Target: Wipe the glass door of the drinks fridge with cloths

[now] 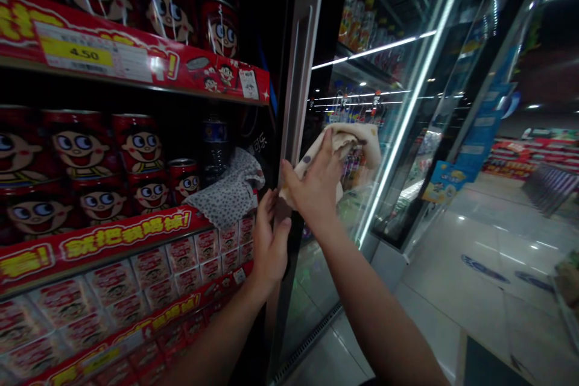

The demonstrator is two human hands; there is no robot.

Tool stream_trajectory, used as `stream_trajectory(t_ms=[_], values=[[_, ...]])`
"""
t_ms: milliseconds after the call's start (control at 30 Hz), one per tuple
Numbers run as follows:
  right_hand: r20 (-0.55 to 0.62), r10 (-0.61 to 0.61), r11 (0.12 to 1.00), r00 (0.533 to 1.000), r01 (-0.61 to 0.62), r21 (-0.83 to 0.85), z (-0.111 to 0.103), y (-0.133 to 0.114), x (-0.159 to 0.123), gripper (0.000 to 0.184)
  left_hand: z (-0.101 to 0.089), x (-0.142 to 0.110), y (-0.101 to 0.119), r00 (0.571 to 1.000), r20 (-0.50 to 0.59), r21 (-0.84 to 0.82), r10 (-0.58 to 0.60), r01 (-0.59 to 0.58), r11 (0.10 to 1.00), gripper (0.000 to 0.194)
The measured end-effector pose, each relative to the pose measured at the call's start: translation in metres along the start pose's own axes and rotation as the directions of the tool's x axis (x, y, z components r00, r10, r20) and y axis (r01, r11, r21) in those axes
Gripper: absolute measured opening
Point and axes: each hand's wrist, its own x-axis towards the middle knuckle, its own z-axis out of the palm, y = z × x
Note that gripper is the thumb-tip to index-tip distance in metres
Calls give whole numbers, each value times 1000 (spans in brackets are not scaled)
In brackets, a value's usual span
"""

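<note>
Wiping the glass cooler door (398, 193) with a cream cloth (357, 145) bunched under the right hand (316, 184), fingers spread; left hand (270, 241) open, empty, braced on the dark door frame (283, 235) (spotted grey rag (226, 190) draped just beside it); open glass runs rightward, red shelf edge (113, 241) close on the left

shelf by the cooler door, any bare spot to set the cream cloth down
Small dark gap above the spotted grey cloth, between the plastic bottle and the door frame. The tiled floor right of the glass door is open. The red cans crowd the shelf's left.
</note>
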Motion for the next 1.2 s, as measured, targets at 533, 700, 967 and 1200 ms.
stream_trajectory(t_ms=[533, 700, 967, 1200], values=[[262, 99, 978, 960, -44, -206, -36, -36, 19, 96, -3, -2, -5, 989, -76, 392, -127, 147, 908, 61], [245, 75, 985, 967, -32, -172, -41, -39, 20, 94, -2, 0, -9, 981, -117, 334, -156, 187, 924, 65], [173, 35, 979, 984, 0, -203, -31, -36, 18, 96, 0, 0, -8, 977, -135, 273, -164, 196, 942, 66], [232, 26, 980, 972, 22, -200, -61, -26, 14, 94, 5, -20, 3, 981, -73, 279, -182, 195, 940, 69]])
